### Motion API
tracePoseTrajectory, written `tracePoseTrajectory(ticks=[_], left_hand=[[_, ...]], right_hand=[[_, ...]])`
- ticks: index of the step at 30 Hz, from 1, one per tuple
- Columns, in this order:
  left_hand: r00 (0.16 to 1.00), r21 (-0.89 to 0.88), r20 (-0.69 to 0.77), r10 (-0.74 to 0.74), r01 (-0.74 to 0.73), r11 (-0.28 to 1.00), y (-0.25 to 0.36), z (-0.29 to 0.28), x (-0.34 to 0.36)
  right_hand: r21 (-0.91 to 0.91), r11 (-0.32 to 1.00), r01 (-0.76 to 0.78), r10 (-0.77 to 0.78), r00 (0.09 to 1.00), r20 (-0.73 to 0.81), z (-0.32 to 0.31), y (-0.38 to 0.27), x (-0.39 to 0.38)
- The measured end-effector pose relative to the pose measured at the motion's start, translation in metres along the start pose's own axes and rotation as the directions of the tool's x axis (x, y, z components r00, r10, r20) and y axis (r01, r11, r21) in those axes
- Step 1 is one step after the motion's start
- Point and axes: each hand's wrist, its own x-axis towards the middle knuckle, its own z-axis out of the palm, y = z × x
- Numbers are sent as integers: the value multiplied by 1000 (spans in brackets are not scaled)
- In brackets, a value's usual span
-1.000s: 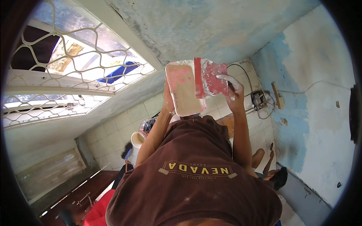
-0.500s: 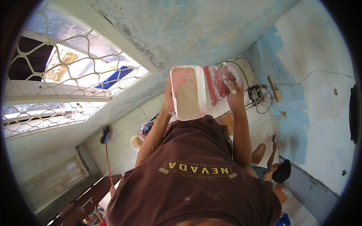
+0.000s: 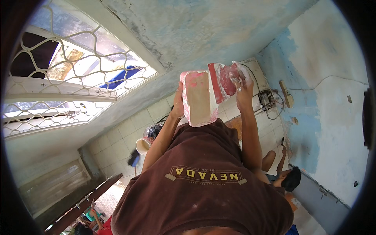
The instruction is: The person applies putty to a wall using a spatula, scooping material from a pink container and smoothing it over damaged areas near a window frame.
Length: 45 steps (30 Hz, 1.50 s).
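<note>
My left hand (image 3: 178,102) grips a shallow rectangular tray (image 3: 199,98) by its left side. The tray is pink with a brown inner face, and white paste smears its rim, thickest along the right edge. In my right hand (image 3: 243,84) is a red flat putty spreader (image 3: 225,80), coated with white paste over much of its face. Its straight left edge lies against or just beside the tray's upper right rim; contact is hard to make out. White paste also covers the fingers of my right hand.
A white bucket (image 3: 143,145) stands on the tiled floor at left, near a broom head (image 3: 133,158). A grilled window (image 3: 74,74) opens from the left wall. Cables and a dark box (image 3: 266,99) lie at right. Another person (image 3: 290,179) crouches lower right; another is partly visible lower left.
The spreader has shifted left and slightly up toward the tray's right rim. The tray has tilted and moved slightly right. The broom at left has moved rightward and down.
</note>
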Motion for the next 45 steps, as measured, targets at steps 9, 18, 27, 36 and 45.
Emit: tracePoseTrajectory(ticks=[9,18,27,36,45], left_hand=[[1000,62,-13,-13,14,998,-11,-1,-4],[997,79,-62,-36,41,996,-11,-12,-17],[984,-173,-130,124,-146,974,-2,2,-5],[996,-75,-31,78,-80,994,-4,1,7],[985,-25,-50,166,-167,986,-9,14,8]], right_hand=[[14,990,141,-140,988,-72,22,10,40],[-60,962,268,-273,907,-322,23,12,63],[-36,993,116,-118,990,-83,12,10,-1],[-112,989,95,-98,995,-27,11,2,-2],[-71,997,17,-25,994,-110,1,13,-10]])
